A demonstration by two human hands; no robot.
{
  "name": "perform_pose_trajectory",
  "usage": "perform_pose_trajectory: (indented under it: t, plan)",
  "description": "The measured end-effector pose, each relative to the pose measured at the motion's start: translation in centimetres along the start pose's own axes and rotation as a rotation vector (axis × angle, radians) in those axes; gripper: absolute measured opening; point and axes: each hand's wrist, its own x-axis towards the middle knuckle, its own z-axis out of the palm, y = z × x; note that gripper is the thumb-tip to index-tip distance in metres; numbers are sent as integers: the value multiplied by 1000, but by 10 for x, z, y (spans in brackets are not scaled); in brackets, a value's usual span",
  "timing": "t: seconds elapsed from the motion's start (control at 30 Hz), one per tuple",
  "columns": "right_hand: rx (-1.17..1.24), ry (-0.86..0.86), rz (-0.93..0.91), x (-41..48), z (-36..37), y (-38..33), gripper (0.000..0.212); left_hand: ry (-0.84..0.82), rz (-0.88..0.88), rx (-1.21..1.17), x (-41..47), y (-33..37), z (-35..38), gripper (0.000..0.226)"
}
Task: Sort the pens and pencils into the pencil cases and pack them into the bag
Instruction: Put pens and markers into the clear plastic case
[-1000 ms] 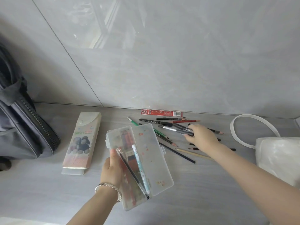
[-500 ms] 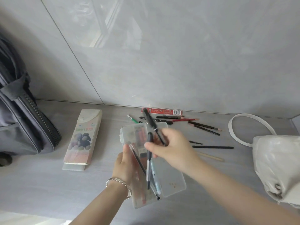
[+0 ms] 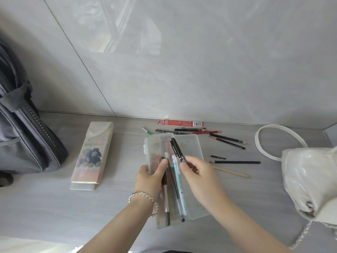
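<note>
Right hand (image 3: pixel 200 176) pinching black pen (image 3: pixel 176 147) over clear case (image 3: pixel 191 145) — left hand (image 3: pixel 147 179) gripping case edge.

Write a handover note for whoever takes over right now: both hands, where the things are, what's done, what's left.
Left hand grips the open clear pencil case, thumb across the pens in it.
Right hand pinches a black pen over that case.
Done: at least three pens lie in the case.
Left: loose pencils and pens and a red refill box on the table by the wall; the printed pencil case is shut; both cases are outside the grey bag.
</note>
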Motion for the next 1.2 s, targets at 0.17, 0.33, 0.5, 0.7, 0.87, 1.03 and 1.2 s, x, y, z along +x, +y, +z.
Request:
perform_pose_trajectory:
  t: [0.17, 0.33, 0.5, 0.7, 0.87, 1.03, 1.2]
  plan:
    - [86, -61, 16, -13, 6, -3, 7, 25, 24, -38, -1, 2, 3, 52]
    - [-5, -107, -31, -18, 26, -12, 9, -6, -31, -88, 3, -4, 3, 67]
    - [-283, -118, -123, -12, 28, -8, 33, 20, -24, -55, 3, 2, -7, 61]
    - [-434, 264, -512, 10, 32, 0, 30, -90, 39, -104, 2, -3, -7, 53]
    - [-631, 189, -595, 14, 46, 16, 33, -129, 40, -148, 4, -5, -3, 40]
    - [-685, 178, -536, 19, 43, 28, 31, -77, 30, -5, 5, -16, -1, 49]
    - [-493, 177, -649, 32, 31, 27, 24, -14, 3, 86, 8, -16, -6, 61]
